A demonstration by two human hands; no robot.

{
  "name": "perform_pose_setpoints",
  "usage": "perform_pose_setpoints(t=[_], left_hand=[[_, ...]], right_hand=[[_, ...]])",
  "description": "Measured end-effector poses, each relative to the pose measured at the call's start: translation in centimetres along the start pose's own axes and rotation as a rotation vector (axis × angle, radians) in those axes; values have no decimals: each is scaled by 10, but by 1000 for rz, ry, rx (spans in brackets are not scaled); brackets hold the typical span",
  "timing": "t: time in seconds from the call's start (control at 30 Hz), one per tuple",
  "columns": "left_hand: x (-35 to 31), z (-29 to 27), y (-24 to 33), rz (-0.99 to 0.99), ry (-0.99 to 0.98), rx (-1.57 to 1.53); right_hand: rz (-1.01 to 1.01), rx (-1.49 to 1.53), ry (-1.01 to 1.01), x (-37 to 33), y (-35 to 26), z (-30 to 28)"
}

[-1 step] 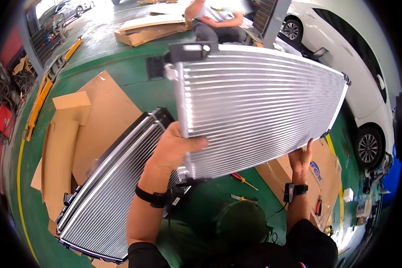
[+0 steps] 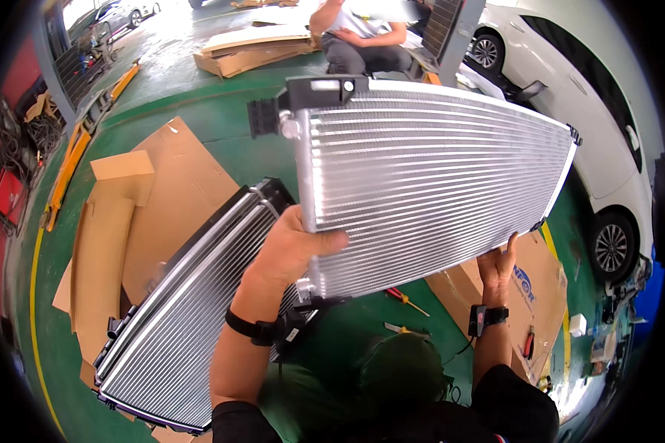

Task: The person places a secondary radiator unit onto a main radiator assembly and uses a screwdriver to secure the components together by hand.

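Silver metal, finned, held up above the green floor [image 2: 233, 140] with both hands: gripping a radiator panel [image 2: 436, 177] at a tilt, with broad ribbed face in view. Clasping the panel's left upright edge in the left hand [image 2: 299, 247], with thumb pressed flat over the fins and fingers curled behind, out of sight. Holding the lower edge near the far right corner in the right hand [image 2: 497, 267], with one digit reaching up at the rim; cannot tell how tightly the hidden fingers close. Below the left forearm, lying over flattened cardboard [image 2: 174, 192], a second radiator [image 2: 192, 310]. Beneath the raised panel, on the floor, a red-and-yellow screwdriver [image 2: 399, 296].
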State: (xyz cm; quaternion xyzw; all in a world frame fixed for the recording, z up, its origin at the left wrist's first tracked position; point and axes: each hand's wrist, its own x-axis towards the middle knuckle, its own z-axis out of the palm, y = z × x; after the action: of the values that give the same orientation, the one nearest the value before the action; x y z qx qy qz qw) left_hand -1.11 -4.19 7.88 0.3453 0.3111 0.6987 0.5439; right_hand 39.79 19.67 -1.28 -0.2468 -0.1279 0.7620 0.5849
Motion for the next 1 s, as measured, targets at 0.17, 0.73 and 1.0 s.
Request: perform_pose_setpoints(t=[0.17, 0.73, 1.0], left_hand=[[-27, -11, 8, -4, 12, 124], [-102, -35, 14, -9, 180, 649], [-114, -28, 27, -40, 227, 498]], right_hand=[[-9, -82, -46, 25, 19, -5], [77, 34, -122, 56, 105, 36], [115, 74, -10, 45, 112, 42]])
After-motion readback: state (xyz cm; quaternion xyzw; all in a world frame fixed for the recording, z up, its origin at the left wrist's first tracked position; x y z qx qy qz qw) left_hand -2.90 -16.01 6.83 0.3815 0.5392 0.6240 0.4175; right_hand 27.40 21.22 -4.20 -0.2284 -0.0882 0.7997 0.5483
